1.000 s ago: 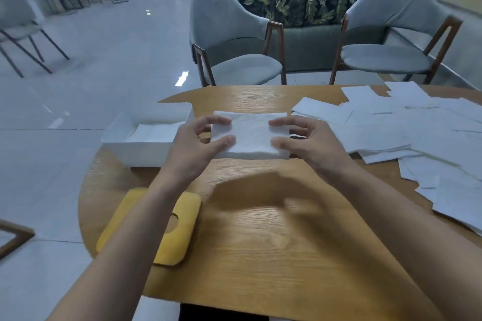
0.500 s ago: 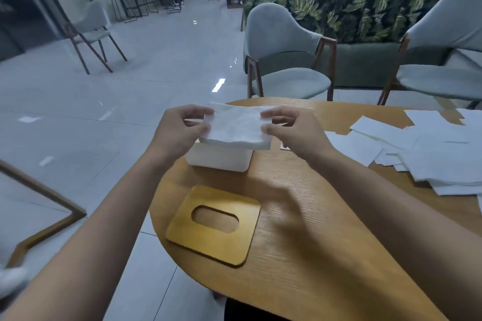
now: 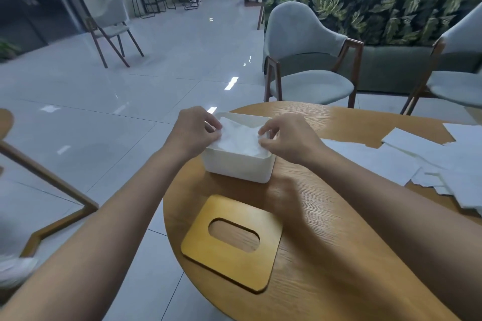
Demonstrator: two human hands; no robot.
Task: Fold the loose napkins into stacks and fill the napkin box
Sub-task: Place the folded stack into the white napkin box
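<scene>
A white napkin box (image 3: 236, 168) stands open near the table's left edge. A folded stack of white napkins (image 3: 238, 139) lies in its top, a little crumpled. My left hand (image 3: 194, 130) pinches the stack's left end and my right hand (image 3: 285, 138) pinches its right end, both over the box's rim. Loose white napkins (image 3: 427, 161) lie spread over the right side of the table.
The box's wooden lid (image 3: 232, 242), with an oval slot, lies flat on the round wooden table (image 3: 326, 255) in front of the box. Two grey chairs (image 3: 307, 60) stand behind the table, a patterned sofa beyond them. Tiled floor lies to the left.
Both hands carried the folded stack from the table's middle leftward and lowered it into the box. The view has swung left with them.
</scene>
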